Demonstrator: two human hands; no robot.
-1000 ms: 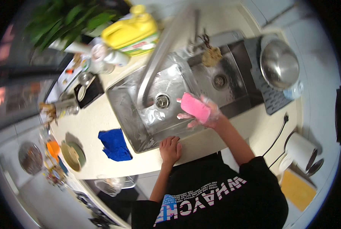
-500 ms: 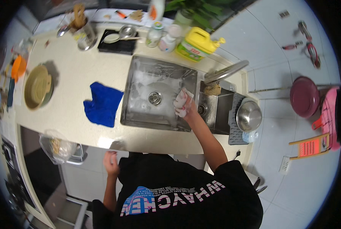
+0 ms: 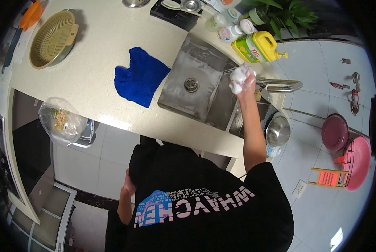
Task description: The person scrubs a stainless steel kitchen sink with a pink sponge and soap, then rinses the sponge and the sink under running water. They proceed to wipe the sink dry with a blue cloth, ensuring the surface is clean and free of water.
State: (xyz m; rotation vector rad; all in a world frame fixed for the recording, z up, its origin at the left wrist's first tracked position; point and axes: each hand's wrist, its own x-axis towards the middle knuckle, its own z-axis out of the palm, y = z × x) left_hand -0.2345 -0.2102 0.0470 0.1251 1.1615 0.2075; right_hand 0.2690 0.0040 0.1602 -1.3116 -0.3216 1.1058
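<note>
Foamy right hand [image 3: 243, 80]; faucet [image 3: 285, 87] just beside

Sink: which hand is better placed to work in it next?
Probably the right hand: it is at the far side of the sink, near the faucet, covered in white foam that hides whatever it may hold. The left hand is down beside the black shirt, away from the sink.

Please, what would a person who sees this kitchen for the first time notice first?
Probably the bright blue cloth, lying on the pale counter left of the sink. Then the right hand, thickly covered in white foam near the metal faucet; whether it holds something, I cannot tell. The yellow jug also stands out, behind the sink.
</note>
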